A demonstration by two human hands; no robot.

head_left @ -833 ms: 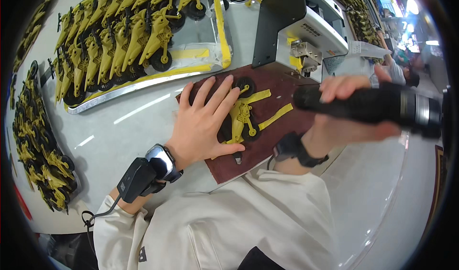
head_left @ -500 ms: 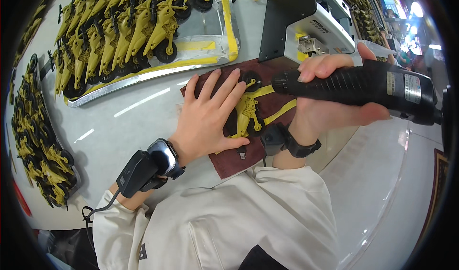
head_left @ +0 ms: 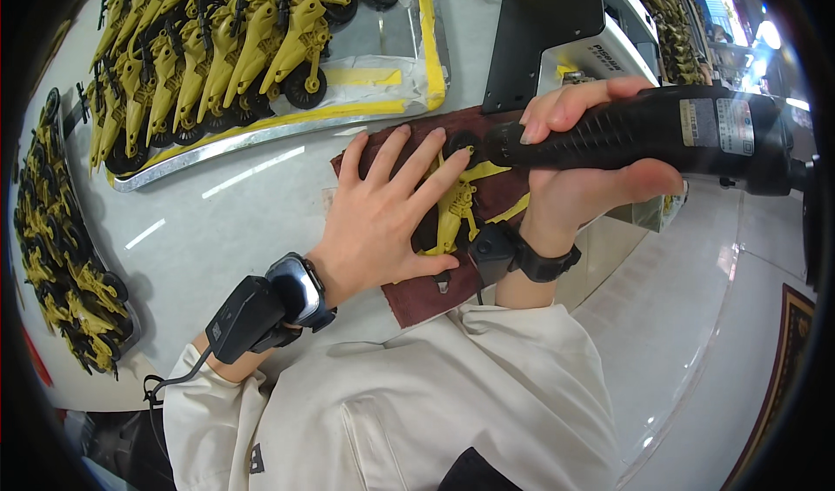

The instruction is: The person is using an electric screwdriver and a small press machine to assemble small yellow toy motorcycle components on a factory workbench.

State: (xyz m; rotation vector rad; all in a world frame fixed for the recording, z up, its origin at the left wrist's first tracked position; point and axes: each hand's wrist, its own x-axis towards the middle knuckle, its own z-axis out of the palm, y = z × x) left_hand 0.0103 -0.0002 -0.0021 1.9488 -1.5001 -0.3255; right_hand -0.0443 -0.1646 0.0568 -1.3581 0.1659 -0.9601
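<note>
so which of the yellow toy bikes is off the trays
The yellow toy bike on the dark red cloth, pinned under the left hand; the rest sit in trays.

Under the left hand [head_left: 383, 217] a matt maroon cloth [head_left: 417, 295] bears a glossy yellow plastic toy [head_left: 457, 208]; the right hand [head_left: 578, 173] grips a ribbed matt-black plastic driver [head_left: 644, 134].

1. Bare worktop [head_left: 217, 213] lies open to the left of the left hand [head_left: 383, 221], between it and the trays.
2. A metal tray [head_left: 261, 130] packed with yellow toy motorcycles [head_left: 217, 47] blocks the far side.
3. A second batch of yellow toys [head_left: 61, 256] lines the far left edge.
4. A black machine housing [head_left: 544, 30] stands just behind the brown cloth [head_left: 417, 295].
5. The right hand [head_left: 583, 178] and its black power tool [head_left: 661, 134] fill the right side above the cloth.
</note>
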